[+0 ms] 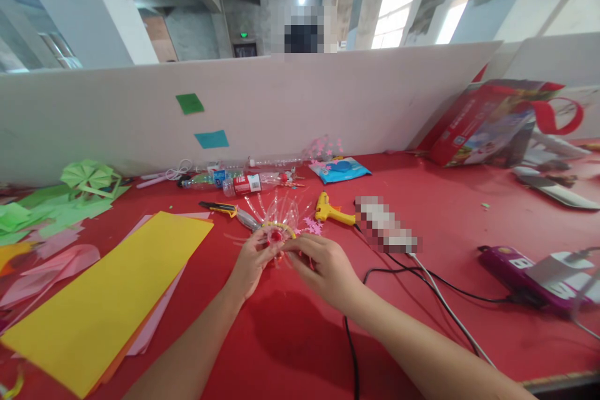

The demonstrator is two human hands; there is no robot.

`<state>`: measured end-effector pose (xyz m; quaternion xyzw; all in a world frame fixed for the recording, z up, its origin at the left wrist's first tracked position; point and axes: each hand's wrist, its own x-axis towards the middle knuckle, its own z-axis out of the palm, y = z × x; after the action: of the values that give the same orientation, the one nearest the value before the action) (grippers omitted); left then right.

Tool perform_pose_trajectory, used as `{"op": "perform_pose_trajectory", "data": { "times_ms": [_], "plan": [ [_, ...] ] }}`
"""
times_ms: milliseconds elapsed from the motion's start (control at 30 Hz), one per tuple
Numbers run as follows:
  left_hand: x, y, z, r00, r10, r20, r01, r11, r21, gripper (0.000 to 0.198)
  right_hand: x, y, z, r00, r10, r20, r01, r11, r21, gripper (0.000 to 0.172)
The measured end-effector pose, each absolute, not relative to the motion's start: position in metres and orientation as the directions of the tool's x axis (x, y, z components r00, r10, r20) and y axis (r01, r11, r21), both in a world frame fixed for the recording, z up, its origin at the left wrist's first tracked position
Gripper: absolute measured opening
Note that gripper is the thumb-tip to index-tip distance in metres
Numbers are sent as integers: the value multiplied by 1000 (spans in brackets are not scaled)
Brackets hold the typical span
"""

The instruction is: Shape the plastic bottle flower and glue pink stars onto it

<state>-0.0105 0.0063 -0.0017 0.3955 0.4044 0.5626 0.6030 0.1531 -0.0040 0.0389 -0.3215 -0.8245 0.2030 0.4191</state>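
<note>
Over the red table, my left hand (253,262) grips a clear plastic bottle top (280,215) whose sides are cut into thin strips that fan outward. Its red cap (275,237) faces me, and a yellow band curves around the piece. With fingers pinched, my right hand (323,262) holds the right side of the same piece at its yellow edge. Pink paper stars (313,225) lie just behind my right hand. Close by are a yellow glue gun (328,209) on the right and a utility knife (219,207) on the left, beside grey-handled scissors (247,219).
Yellow paper sheets (112,300) and green paper pieces (89,178) cover the left. Plastic bottles (248,184) and a blue packet (344,170) lie near the white partition (281,106). A purple power strip (515,275), cables and a red bag (487,119) are on the right.
</note>
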Motion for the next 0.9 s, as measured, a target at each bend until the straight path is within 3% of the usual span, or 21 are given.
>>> {"op": "perform_pose_trajectory", "data": {
  "times_ms": [267,600,900],
  "plan": [
    [-12,9,-6,63,996,-63,-359,82,930,40,152,-2,39,-347,799,491,415,601,-683,19],
    [-11,7,-6,81,996,-29,-275,51,960,37,151,0,37,-341,815,468,399,577,-713,28],
    [-10,9,-9,80,996,-39,-270,59,961,40,150,1,38,-346,817,461,408,574,-710,12]
  ]
}}
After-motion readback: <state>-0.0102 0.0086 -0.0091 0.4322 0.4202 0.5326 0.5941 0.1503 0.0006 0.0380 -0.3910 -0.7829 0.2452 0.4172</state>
